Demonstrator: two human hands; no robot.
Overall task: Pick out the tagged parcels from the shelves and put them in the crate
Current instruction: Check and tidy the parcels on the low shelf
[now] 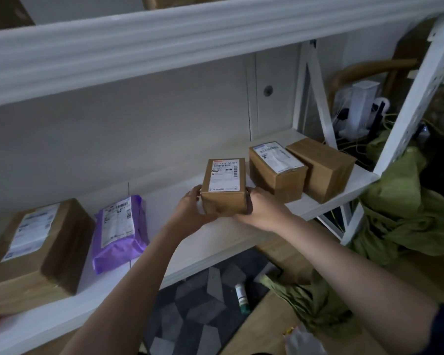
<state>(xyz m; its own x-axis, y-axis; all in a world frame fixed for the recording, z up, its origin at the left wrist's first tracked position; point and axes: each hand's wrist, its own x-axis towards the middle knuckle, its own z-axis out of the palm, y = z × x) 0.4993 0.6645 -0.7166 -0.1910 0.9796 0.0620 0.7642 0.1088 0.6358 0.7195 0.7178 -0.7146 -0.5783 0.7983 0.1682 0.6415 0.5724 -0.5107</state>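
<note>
A small brown cardboard parcel with a white shipping label on top is held between both hands just above the front of the white shelf. My left hand grips its left side and my right hand grips its right side and underside. To its right stand a labelled brown box and a plain brown box. Further left on the shelf lie a purple mailer bag with a label and a large labelled brown box. No crate is in view.
A thick white upper shelf runs overhead. The shelf's white upright stands at right, with green cloth, cables and a white device behind it. Below are a grey patterned mat, a small bottle and wooden floor.
</note>
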